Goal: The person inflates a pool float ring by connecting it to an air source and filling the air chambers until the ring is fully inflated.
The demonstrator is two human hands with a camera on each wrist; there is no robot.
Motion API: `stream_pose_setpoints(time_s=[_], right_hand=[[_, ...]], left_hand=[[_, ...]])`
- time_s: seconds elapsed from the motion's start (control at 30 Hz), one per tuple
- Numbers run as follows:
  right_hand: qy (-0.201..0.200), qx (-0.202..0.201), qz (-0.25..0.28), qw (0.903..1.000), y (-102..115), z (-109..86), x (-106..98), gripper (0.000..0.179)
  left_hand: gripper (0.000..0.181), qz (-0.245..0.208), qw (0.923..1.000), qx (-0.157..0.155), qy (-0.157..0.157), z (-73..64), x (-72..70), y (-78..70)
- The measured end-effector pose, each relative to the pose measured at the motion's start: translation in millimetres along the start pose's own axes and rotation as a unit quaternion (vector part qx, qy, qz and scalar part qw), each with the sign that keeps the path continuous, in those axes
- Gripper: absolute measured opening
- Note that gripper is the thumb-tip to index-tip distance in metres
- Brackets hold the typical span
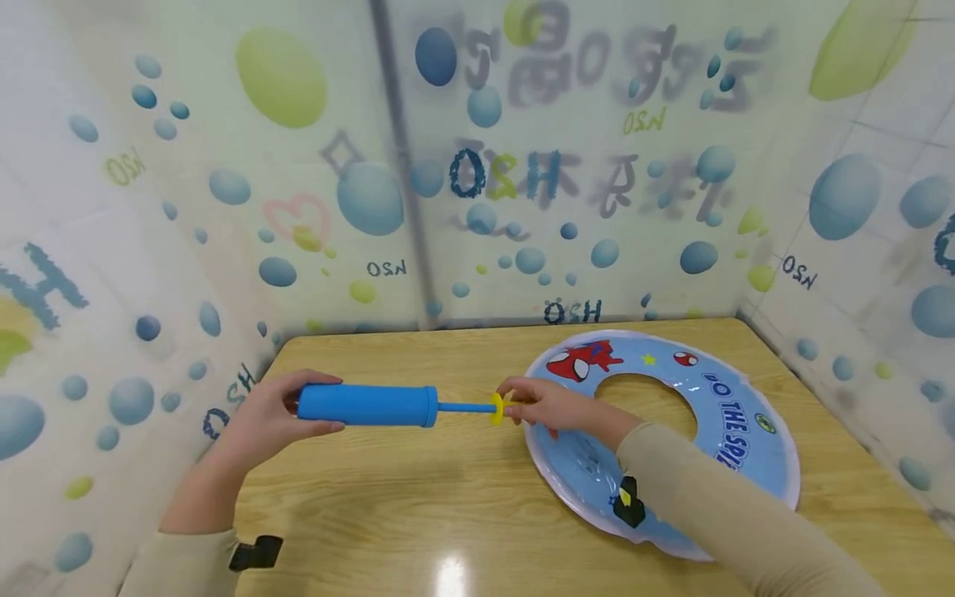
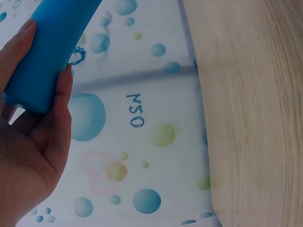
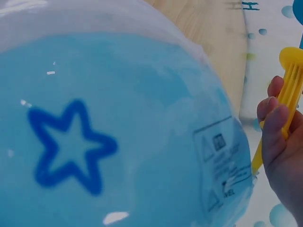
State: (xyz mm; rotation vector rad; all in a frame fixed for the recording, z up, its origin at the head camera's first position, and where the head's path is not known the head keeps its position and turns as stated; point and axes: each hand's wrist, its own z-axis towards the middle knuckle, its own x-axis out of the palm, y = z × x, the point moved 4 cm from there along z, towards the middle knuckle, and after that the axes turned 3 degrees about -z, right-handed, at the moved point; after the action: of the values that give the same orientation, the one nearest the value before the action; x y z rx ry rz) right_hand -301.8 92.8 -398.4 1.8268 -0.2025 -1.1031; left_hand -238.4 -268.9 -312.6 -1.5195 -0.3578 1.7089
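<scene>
A blue hand pump (image 1: 369,405) is held level above the table, its thin rod drawn out to the right. My left hand (image 1: 272,419) grips the pump's barrel at its left end, thumb and fingers on opposite sides; the left wrist view shows them round the barrel (image 2: 52,52). My right hand (image 1: 552,405) holds the yellow handle (image 1: 497,408) at the rod's end. In the right wrist view, its fingers curl round the ribbed yellow handle (image 3: 291,90). An inflated blue swim ring (image 1: 768,464) lies under and beside the right forearm, which hides part of it.
The wooden table (image 1: 388,489) carries the ring on its right side. A patterned curtain (image 1: 507,257) with bubbles and lettering closes off the back and both sides. Dark straps with small devices (image 1: 256,553) sit on both wrists.
</scene>
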Motion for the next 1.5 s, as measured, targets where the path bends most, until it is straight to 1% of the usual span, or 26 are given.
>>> stream_pose_setpoints(time_s=[0.1,0.37,0.5,0.6,0.7,0.8,0.9,1.03,1.17,1.27,1.5], right_hand=[[-0.01,-0.002,-0.003,0.9999,2,-0.4,3,0.025],[-0.018,-0.008,0.003,0.9998,6,1.7,12,0.027],[-0.026,-0.01,0.003,0.9996,10,3.3,14,0.027],[-0.031,-0.007,0.003,0.9995,12,4.4,15,0.026],[-0.036,-0.004,0.004,0.9993,14,4.0,13,0.026],[-0.038,0.0,0.006,0.9993,14,2.1,9,0.028],[-0.037,-0.001,0.007,0.9993,11,0.0,5,0.029],[-0.033,0.007,0.003,0.9994,5,-3.8,2,0.028],[-0.03,0.016,-0.004,0.9994,0,-7.5,0,0.028],[-0.027,0.012,-0.009,0.9995,-1,-10.4,-1,0.029],[-0.022,0.007,-0.007,0.9997,-6,-21.0,-2,0.029]], left_hand=[[0.051,0.002,1.0,0.007,0.001,7.0,13.7,-3.8],[0.051,-0.002,0.9997,0.007,0.023,23.6,45.3,-11.1],[0.051,-0.001,0.9995,0.015,0.028,32.0,54.4,-13.0],[0.05,-0.01,0.9992,0.02,0.032,38.0,55.7,-11.8],[0.051,-0.027,0.9987,0.023,0.037,43.2,51.8,-8.5],[0.052,-0.035,0.998,0.032,0.042,45.5,43.7,-4.8],[0.052,-0.04,0.9974,0.04,0.045,44.1,33.8,-1.4],[0.051,-0.033,0.9973,0.045,0.048,40.1,22.5,4.3],[0.05,-0.037,0.9977,0.035,0.045,33.7,10.8,10.7],[0.05,-0.043,0.9979,0.022,0.043,25.7,0.9,14.9],[0.05,-0.031,0.9986,-0.004,0.042,9.1,-17.8,20.7]])
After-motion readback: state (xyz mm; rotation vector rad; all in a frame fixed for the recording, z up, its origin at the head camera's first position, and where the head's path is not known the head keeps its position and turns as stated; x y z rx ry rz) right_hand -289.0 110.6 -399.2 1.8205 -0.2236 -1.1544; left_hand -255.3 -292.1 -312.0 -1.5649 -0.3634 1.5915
